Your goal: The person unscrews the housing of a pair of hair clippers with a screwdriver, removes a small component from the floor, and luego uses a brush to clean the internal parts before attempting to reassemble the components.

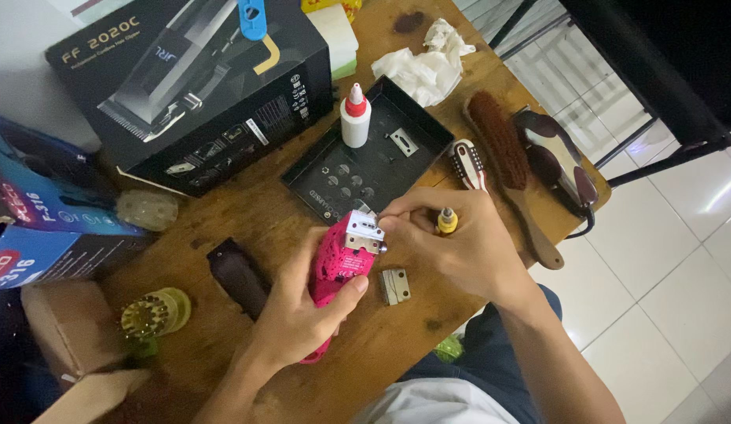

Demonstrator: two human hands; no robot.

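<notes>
While the left hand (298,314) grips the pink speckled hair clipper (338,271) above the wooden table's (381,345) near edge, its long axis runs diagonally, metal head end pointing up toward the black square tray (428,129). The right hand (452,239) pinches a yellow-handled screwdriver (446,221) at that head. A small metal blade plate (394,286) lies just beside; a white dropper bottle (355,116) stands in the tray.

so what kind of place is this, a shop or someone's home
Probably a small clipper repair bench: the left hand holds an opened pink hair clipper on a wooden table, beside a black parts tray and oil bottle.
</notes>
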